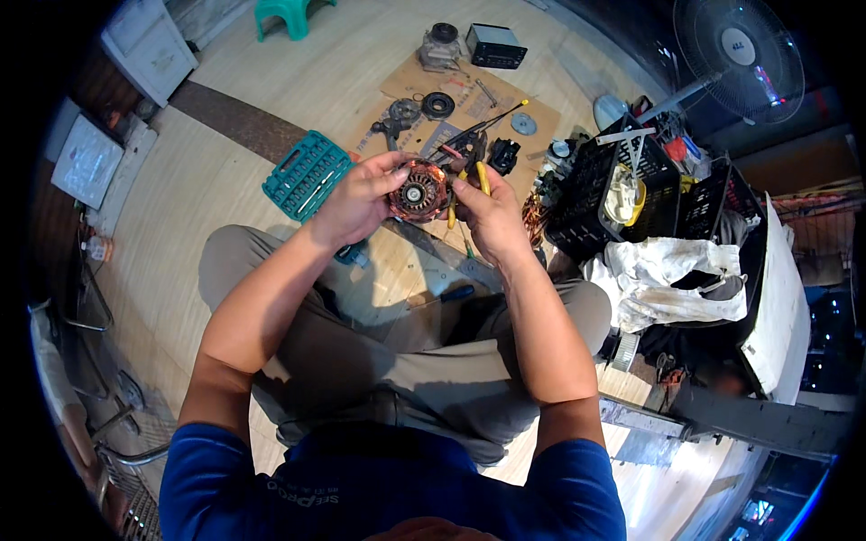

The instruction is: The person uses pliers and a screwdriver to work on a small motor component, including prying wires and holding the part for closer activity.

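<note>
My left hand (359, 194) is closed around the rim of a round alternator core with copper windings (417, 191), its slotted hub facing up. In my right hand (492, 216) are pliers with yellow handles (484, 178), their dark jaws pointing away from me. The right fingertips and one handle lie close against the core's right side; whether they touch it cannot be made out. Beyond my hands, a cardboard sheet (538, 122) carries a black ring-shaped part (438, 105), a grey disc (523, 123) and a metal bracket-like part (390, 131).
An open teal socket set (307, 176) lies to the left. At the right stand a black crate (577, 194), white cloth (667, 279) and a fan (738, 47). A metal housing (440, 52) and a car radio (496, 47) sit at the back. A screwdriver (456, 293) lies before my legs.
</note>
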A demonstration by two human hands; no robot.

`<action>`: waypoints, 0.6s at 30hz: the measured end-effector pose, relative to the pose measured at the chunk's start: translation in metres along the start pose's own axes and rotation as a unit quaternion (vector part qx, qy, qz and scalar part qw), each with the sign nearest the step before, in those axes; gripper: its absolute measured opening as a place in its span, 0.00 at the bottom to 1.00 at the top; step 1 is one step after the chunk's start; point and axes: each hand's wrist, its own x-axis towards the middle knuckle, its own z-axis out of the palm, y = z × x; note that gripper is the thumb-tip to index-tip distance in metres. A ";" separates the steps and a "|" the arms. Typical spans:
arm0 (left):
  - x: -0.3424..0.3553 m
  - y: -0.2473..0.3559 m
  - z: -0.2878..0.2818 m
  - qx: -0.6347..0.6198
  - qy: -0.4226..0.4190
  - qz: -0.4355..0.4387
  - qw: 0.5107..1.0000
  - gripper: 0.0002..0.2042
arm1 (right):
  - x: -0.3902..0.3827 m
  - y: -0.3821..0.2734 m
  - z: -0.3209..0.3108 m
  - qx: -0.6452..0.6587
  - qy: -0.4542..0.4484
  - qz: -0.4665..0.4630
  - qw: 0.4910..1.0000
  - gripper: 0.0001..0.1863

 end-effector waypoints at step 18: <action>-0.004 0.016 -0.002 0.040 0.031 -0.029 0.998 0.21 | 0.000 0.022 0.016 0.046 -0.018 -0.013 0.999 0.21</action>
